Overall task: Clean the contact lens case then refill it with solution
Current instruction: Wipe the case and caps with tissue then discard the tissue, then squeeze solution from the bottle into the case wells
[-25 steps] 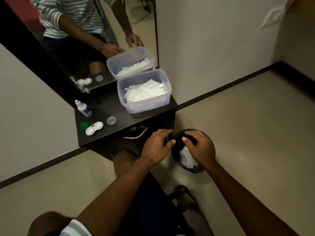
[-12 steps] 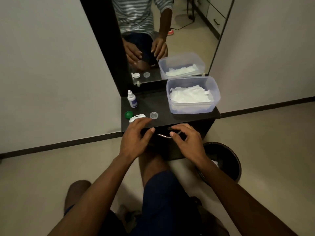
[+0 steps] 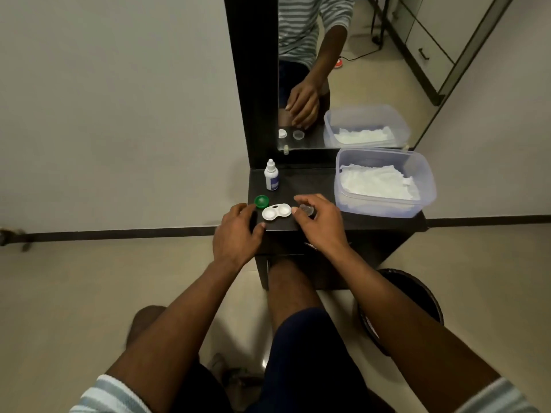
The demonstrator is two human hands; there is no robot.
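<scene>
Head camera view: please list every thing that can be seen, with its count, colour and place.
Lens case: one, white, both wells open, front of the shelf.
Green cap: one, green, just left of and behind the case.
Clear cap: one, see-through, right of the case, between the right hand's fingers.
Solution bottle: one, white with a blue label, upright at the back left.
Plastic tub: one, clear, with white tissues, right side of the shelf.
Shelf: one, black, below the mirror.
Bin: one, black, on the floor at right.
Left hand: front left edge of the shelf.
Right hand: on the clear cap.
</scene>
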